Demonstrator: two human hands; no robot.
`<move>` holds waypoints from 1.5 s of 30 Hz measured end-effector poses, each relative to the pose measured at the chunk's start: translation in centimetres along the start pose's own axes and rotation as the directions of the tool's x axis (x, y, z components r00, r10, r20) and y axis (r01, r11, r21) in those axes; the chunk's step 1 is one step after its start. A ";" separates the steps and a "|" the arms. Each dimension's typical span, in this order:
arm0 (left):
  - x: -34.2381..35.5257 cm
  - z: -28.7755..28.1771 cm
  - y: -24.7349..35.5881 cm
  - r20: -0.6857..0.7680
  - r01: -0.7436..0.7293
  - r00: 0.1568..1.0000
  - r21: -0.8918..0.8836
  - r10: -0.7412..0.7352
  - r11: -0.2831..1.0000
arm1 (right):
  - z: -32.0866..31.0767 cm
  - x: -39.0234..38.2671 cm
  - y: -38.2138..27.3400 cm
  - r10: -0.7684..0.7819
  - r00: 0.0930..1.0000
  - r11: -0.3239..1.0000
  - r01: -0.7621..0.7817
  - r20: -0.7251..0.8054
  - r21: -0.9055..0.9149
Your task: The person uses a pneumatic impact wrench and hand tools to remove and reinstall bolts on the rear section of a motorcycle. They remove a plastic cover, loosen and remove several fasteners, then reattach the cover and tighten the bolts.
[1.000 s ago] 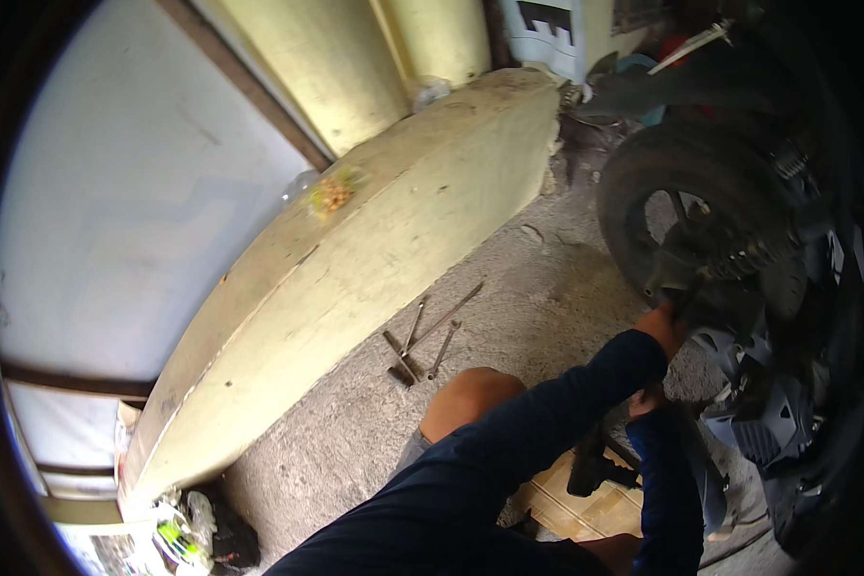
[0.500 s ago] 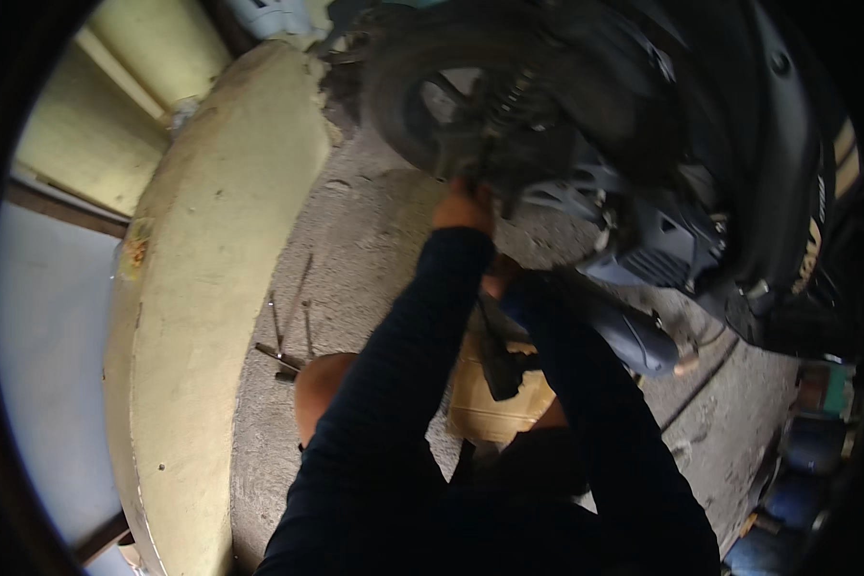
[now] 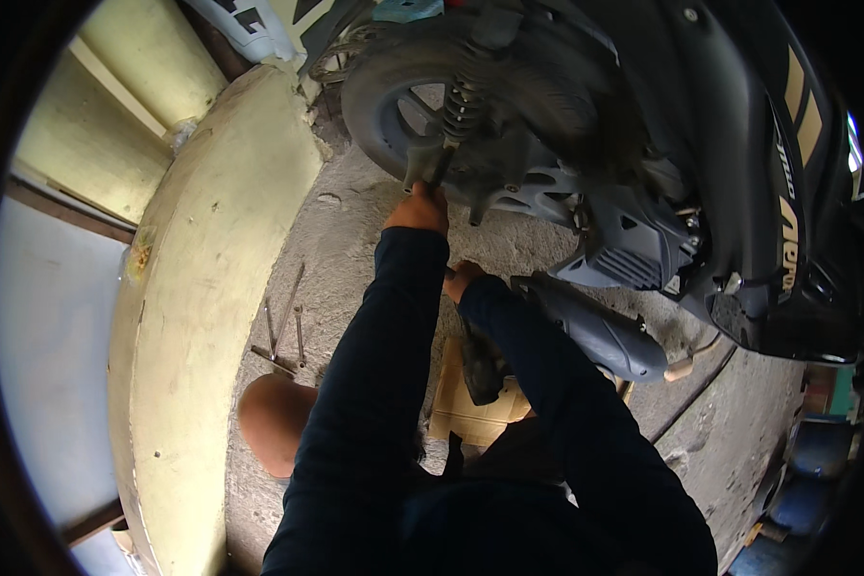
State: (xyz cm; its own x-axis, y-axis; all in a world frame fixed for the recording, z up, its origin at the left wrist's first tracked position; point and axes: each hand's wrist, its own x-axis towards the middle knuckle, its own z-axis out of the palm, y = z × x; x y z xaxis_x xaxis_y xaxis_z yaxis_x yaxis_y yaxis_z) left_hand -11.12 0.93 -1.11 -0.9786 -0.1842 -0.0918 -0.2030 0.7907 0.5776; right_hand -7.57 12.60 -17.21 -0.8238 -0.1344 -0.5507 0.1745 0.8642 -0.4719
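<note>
At the lower end of the scooter's coil-spring shock absorber (image 3: 461, 110), my left hand (image 3: 419, 209) is closed, its fingers around something dark close to the rear wheel (image 3: 379, 125). Whether that is a tool or part of the scooter is hidden. Just below and to the right, my right hand (image 3: 464, 279) is also closed. A small dark end (image 3: 449, 274) shows at its fingers; the rest is covered. Beneath my right forearm, a black power tool (image 3: 480, 370) is over a piece of cardboard (image 3: 456, 413).
Several metal wrenches (image 3: 299, 336) lie on the rough concrete floor (image 3: 326, 240) at left, by my knee (image 3: 274, 422). A pale low wall (image 3: 202, 269) curves along that side. A grey exhaust muffler (image 3: 600, 331) rests right of my hands, below the dark scooter body (image 3: 739, 192).
The view has shifted, so the scooter and both hands appear farther left and sharper. My left hand stays by the shock absorber's lower end, with my right hand below it.
</note>
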 end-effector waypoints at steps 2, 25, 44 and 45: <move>-0.1 -0.1 0.1 -0.010 0.025 1.000 -0.007 -0.025 1.000 | 0.0 0.2 0.4 -0.046 0.999 0.998 0.045 0.019 0.040; 2.6 -0.6 -3.8 0.473 0.424 0.877 -0.676 -0.087 0.603 | -24.5 -23.9 -5.5 -0.492 0.870 0.870 0.493 0.023 -0.016; -5.5 3.5 -8.0 0.357 0.369 0.906 -0.929 -0.225 0.012 | -7.8 -6.8 -11.0 0.185 0.751 0.220 0.597 -0.634 0.772; -5.5 3.5 -8.5 0.423 0.445 0.879 -0.894 -0.222 0.057 | -7.3 -5.9 -9.3 -0.123 0.704 0.672 0.578 -0.699 0.464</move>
State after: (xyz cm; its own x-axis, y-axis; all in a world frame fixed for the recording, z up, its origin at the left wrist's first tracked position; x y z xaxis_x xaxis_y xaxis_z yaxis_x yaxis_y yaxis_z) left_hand -4.14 -2.71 -8.34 -0.8290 -0.0901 -0.5519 -0.4165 -0.5591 0.7169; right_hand -8.22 8.88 -4.55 -0.9787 0.1382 0.1515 -0.1085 0.2781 -0.9544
